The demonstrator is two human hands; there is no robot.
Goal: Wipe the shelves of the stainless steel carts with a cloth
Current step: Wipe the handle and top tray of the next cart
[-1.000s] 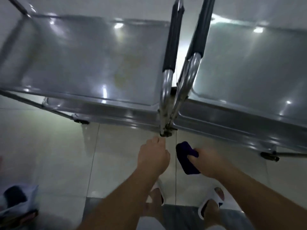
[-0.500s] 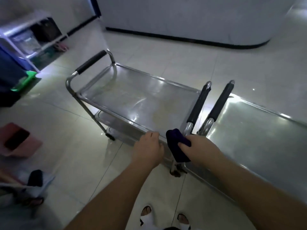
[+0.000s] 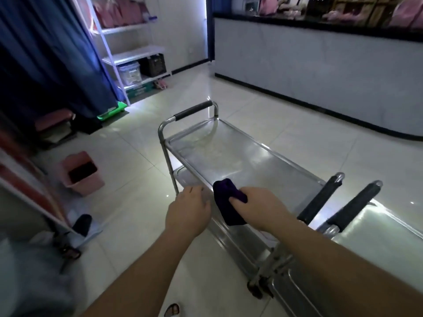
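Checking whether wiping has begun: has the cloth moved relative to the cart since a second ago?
Yes. The dark cloth in the right hand has come up from below the cart's edge onto its top shelf's near edge.

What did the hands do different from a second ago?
Both hands rose from below the carts to the near edge of the left cart's top shelf. The right hand brought the dark cloth up onto that edge; the left hand now rests beside it. The right hand's fingers kept gripping the cloth, and the carts stayed side by side.
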